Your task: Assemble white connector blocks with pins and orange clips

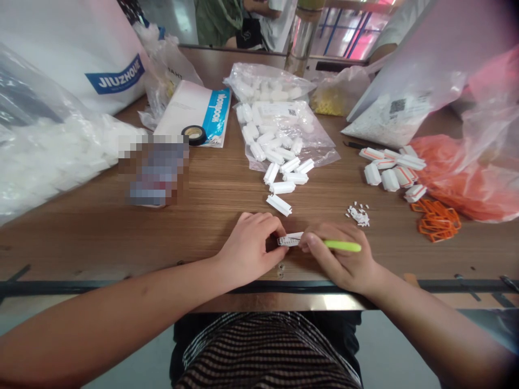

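Near the table's front edge my left hand (253, 246) pinches the left end of a small white plastic housing (288, 239) with a row of tiny slots. My right hand (343, 254) grips a slim tool with a lime-green handle (344, 246), its front end at the housing; the exact tip is hard to make out. Similar white plastic housings (279, 205) lie loose just beyond my hands. To the right is a little heap of tiny white pieces (359, 215).
Behind stands an open clear bag (320, 143) of white housings. Orange frames (440, 220), an orange bag (466, 178) and orange-striped housings (405, 175) are at right. A notebook (182, 108), black tape roll (193, 135), blurred-out object (158, 170) and large bags (52, 156) occupy the left.
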Tool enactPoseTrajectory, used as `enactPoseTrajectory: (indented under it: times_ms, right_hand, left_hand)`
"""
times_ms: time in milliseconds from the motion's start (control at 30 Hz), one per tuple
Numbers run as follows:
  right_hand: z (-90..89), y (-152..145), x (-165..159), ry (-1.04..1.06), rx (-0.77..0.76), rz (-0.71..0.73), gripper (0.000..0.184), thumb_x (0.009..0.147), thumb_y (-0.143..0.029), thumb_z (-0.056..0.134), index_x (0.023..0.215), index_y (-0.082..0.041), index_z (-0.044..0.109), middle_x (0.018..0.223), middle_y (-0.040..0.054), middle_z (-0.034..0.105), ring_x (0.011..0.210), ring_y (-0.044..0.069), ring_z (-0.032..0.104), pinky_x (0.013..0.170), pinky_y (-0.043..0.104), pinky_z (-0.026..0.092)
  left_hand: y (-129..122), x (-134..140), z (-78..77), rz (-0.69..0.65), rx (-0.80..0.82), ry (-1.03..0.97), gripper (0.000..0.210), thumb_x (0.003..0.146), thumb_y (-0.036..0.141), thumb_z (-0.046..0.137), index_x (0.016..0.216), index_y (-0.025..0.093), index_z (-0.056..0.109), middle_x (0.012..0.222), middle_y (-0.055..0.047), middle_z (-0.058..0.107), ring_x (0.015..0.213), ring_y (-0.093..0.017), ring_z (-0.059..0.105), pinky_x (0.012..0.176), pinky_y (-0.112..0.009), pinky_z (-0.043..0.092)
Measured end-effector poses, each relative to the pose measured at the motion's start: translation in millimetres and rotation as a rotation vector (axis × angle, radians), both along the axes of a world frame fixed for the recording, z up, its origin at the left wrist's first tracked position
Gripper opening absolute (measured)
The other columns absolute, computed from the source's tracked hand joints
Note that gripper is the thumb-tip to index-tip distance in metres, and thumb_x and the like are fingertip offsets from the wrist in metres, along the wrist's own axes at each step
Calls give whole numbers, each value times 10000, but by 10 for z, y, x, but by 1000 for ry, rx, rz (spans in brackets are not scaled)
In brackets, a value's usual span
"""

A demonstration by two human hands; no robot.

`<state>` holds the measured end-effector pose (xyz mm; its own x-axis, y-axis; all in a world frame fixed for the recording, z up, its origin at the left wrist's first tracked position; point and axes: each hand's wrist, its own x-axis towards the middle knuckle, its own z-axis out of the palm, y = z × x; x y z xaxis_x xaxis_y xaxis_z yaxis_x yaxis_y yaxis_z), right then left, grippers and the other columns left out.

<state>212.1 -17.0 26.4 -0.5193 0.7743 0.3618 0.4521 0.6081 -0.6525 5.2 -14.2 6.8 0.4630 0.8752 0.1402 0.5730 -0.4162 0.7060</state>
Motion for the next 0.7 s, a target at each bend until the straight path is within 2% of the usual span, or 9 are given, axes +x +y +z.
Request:
enactPoseTrajectory:
  times_ms: [100,167,233,333,400,500,700]
  right_hand:
    - [44,-6,-18,-67,122,100,184,913,-149,503,758,-223,569,689,22,650,580,136,571,542,302,454]
    - [37,-10,-9,-64,124,107,176,909,-145,511,762,-220,572,694,23,650,582,136,573,544,304,457]
    - [4,-13,18,-14,53,48,187,919,-154,512,761,-214,593,680,17,646,577,130,581,547,300,465]
    - [-63,-5,64,169,-131,-127,246,960,-197,486,769,-206,640,659,3,654,557,109,607,524,268,485]
    - [-100,9,82,275,-232,-193,284,980,-240,476,768,-199,660,661,1,662,541,96,615,491,243,487]
    - [-125,29,82,302,-286,-187,317,985,-287,482,753,-184,672,666,9,664,536,91,619,476,229,491]
    - [-116,30,61,297,-294,-166,323,991,-285,475,757,-173,668,666,10,660,536,84,613,485,222,495]
  left_hand:
    - [-2,3,-11,6,-7,4,139,830,266,697,815,216,569,841,20,651,838,-189,590,820,-395,376]
    - [-4,3,-13,7,-2,1,143,825,262,703,808,213,570,833,23,648,830,-184,589,817,-392,376]
    - [-4,3,-8,4,3,-4,133,823,248,697,806,211,571,821,27,641,813,-177,586,812,-387,376]
    - [-2,0,11,-5,-1,1,99,831,232,671,813,213,575,787,29,625,779,-172,579,805,-384,377]
    - [0,-3,24,-8,-12,6,92,830,228,664,815,213,575,779,27,617,777,-174,578,806,-386,378]
    - [1,-6,30,-10,-19,5,95,823,218,666,814,213,572,789,26,618,786,-175,579,814,-390,378]
    - [0,-7,20,-12,-18,5,95,818,211,672,818,209,577,793,32,612,797,-169,579,815,-383,368]
